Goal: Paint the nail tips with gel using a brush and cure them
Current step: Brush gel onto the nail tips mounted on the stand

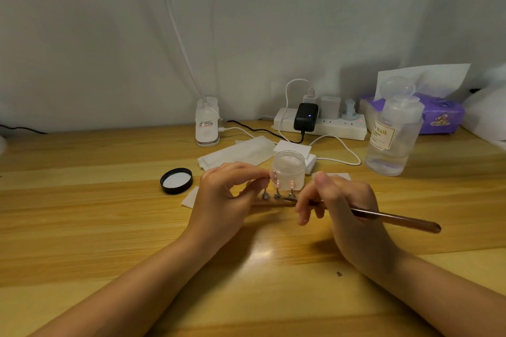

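Clear gel sits in an open jar (289, 169) standing just behind the nail tips (277, 182), near enough, it seems, that the brush (383, 216) can go from gel to tip with little travel; its black lid (176, 180) lies inner face up to the left on the wooden tabletop (109, 213). The tips stand upright on small metal stands (277, 195) in a row along a narrow holder strip (269, 203), which presents their faces to the person and likely frees both hands. The left hand (227, 197) has its fingers curled and pinches at the leftmost tip or its stand, probably to steady it; exactly which one the grip touches is hard to tell. The right hand (336, 200) has a closed grip on the brush, held pen-fashion with the handle trailing back to the right and the bristle end low by the rightmost stand, hidden partly by the fingers. Lint-free wipes (241, 152) and a pump bottle (391, 139) wait farther back, within reach, and a clip lamp (207, 123) is clamped at the tabletop's rear edge.
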